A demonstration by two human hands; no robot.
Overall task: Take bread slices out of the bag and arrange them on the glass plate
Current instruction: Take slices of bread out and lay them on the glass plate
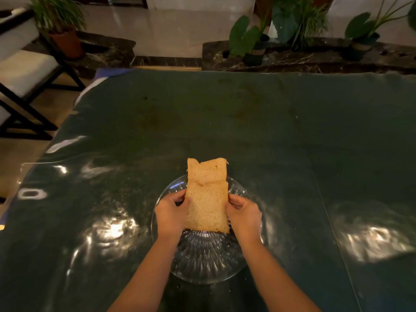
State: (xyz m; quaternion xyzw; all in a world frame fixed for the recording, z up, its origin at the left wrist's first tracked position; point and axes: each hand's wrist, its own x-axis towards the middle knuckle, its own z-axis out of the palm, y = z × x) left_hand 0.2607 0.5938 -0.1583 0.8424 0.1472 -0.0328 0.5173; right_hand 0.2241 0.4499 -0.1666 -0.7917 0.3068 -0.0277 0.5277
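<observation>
Two tan bread slices [207, 194] are held together over the glass plate [202, 260], one overlapping the other so the far slice sticks out beyond the near one. My left hand [172, 215] grips their left edge and my right hand [243, 213] grips their right edge. The ribbed, clear plate lies on the dark table close to me, its near half bare. No bread bag is in view.
The dark green glossy table [247, 122] stretches away and to both sides, with light glare near the plate. Potted plants [249, 39] line a dark ledge beyond the far edge. A chair with a white cushion [24, 73] stands at the left.
</observation>
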